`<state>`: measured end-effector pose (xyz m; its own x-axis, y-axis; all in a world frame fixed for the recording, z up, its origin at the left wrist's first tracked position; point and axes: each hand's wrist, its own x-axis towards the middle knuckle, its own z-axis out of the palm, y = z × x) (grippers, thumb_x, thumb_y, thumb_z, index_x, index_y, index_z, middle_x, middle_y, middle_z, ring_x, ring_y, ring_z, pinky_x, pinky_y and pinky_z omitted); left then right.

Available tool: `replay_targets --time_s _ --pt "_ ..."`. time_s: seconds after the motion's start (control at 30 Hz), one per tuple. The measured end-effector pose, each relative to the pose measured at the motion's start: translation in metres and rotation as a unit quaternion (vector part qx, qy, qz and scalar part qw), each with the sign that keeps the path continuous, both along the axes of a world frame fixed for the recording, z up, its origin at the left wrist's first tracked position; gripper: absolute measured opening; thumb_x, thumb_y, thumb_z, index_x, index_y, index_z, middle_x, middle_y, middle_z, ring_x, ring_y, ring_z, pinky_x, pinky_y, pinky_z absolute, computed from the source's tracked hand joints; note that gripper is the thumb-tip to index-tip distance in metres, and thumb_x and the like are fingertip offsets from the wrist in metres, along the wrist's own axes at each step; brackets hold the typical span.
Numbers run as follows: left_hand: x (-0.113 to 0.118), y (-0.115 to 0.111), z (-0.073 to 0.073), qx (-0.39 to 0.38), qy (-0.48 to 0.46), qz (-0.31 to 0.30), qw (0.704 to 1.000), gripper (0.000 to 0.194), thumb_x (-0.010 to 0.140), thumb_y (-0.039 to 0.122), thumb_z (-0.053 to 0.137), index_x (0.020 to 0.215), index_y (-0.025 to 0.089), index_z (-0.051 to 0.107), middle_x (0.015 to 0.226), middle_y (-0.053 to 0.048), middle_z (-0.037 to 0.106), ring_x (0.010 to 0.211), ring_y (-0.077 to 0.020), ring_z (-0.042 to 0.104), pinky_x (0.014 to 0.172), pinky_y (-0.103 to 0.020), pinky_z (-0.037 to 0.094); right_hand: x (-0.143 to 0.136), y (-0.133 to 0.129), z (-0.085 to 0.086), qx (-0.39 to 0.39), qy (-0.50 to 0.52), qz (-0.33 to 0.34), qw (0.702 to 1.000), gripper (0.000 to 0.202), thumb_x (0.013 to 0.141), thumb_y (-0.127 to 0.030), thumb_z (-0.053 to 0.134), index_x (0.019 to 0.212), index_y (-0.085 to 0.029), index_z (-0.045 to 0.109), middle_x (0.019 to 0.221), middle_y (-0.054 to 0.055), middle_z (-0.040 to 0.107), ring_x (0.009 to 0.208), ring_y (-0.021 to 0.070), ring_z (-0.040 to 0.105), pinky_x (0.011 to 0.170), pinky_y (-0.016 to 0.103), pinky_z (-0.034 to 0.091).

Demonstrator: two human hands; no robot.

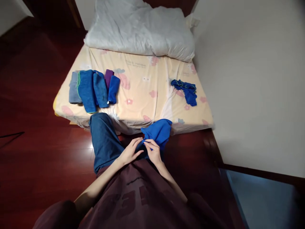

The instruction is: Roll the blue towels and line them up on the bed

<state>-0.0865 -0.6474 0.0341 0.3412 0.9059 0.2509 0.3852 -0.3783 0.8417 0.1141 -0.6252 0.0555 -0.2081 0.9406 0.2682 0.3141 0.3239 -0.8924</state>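
A bright blue cloth (158, 131) lies draped over my right knee, its far end against the bed's front edge. My right hand (153, 150) pinches the cloth's near edge between thumb and fingertips. Beside it, my left hand (132, 151) reaches in with fingers stretched out and touching that same edge; its thumb stands apart from them. How much fabric is under the fingertips is too small to make out.
A low bed (140, 105) with a patterned cream sheet is in front of me. Folded cloths (87, 90) in blue, grey and purple lie at its left, a crumpled blue cloth (188, 90) at its right. A white quilt (143, 30) fills the back. A wall (250, 79) stands right.
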Motion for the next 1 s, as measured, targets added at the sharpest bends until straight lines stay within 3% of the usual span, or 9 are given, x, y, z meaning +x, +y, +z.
replay_targets --time_s 0.17,0.37,0.47,0.6,0.67,0.87,1.0 --pt "0.008 -0.011 0.012 -0.018 -0.062 0.112 0.992 0.025 0.103 0.027 0.056 0.128 0.02 0.06 0.12 -0.01 0.071 0.111 -0.0225 0.071 0.099 -0.038 0.06 -0.029 -0.023 0.002 0.001 -0.026 0.035 0.999 0.034 0.104 -0.019 0.054 0.12 -0.029 0.082 0.121 0.008 0.075 0.104 0.0206 0.076 0.094 0.033 0.063" --pt "-0.019 -0.027 0.004 -0.005 -0.012 0.219 0.976 0.013 0.092 0.019 0.052 0.093 0.02 0.065 0.1 -0.009 0.071 0.094 -0.0218 0.07 0.086 -0.035 0.058 -0.05 -0.045 -0.003 -0.017 -0.035 0.093 0.995 0.038 0.101 -0.014 0.054 0.123 -0.032 0.079 0.118 0.006 0.075 0.103 0.0203 0.076 0.092 0.032 0.063" --pt "-0.035 -0.027 0.005 0.017 0.033 0.265 0.963 0.016 0.085 0.014 0.051 0.089 0.02 0.066 0.095 -0.009 0.069 0.09 -0.0217 0.068 0.083 -0.035 0.057 -0.058 -0.045 -0.003 -0.04 -0.021 0.115 0.992 0.044 0.094 -0.006 0.053 0.124 -0.029 0.075 0.116 0.005 0.074 0.107 0.0195 0.074 0.097 0.031 0.06" --pt "-0.059 -0.021 0.011 0.112 0.088 0.364 0.921 0.019 0.085 0.011 0.053 0.089 0.021 0.069 0.091 -0.008 0.067 0.088 -0.0222 0.066 0.082 -0.037 0.055 -0.066 -0.035 -0.004 -0.104 -0.024 0.072 0.992 0.035 0.083 -0.004 0.057 0.109 -0.023 0.07 0.1 0.004 0.069 0.087 0.0176 0.07 0.081 0.026 0.059" --pt "-0.072 -0.018 0.012 0.148 0.11 0.412 0.892 0.017 0.088 0.012 0.055 0.088 0.022 0.068 0.089 -0.008 0.066 0.087 -0.0228 0.065 0.083 -0.04 0.054 -0.07 -0.029 -0.002 -0.124 -0.045 0.091 0.987 0.027 0.082 -0.003 0.057 0.097 -0.023 0.068 0.095 0.003 0.066 0.081 0.0164 0.066 0.078 0.025 0.056" --pt "-0.115 -0.023 0.014 0.097 0.129 0.474 0.866 0.013 0.096 0.023 0.058 0.085 0.022 0.065 0.091 -0.012 0.058 0.091 -0.0272 0.058 0.09 -0.05 0.048 -0.071 -0.018 0.005 -0.147 -0.073 0.134 0.977 0.027 0.071 0.003 0.054 0.079 -0.023 0.054 0.086 -0.001 0.057 0.072 0.0139 0.057 0.07 0.023 0.046" --pt "-0.151 -0.024 0.026 0.114 0.189 0.548 0.807 0.019 0.099 0.03 0.057 0.082 0.021 0.06 0.089 -0.013 0.054 0.091 -0.0277 0.054 0.09 -0.053 0.045 -0.048 -0.004 -0.001 -0.153 -0.107 0.115 0.976 0.03 0.066 0.006 0.049 0.075 -0.023 0.049 0.083 -0.002 0.052 0.069 0.0136 0.051 0.066 0.023 0.04"
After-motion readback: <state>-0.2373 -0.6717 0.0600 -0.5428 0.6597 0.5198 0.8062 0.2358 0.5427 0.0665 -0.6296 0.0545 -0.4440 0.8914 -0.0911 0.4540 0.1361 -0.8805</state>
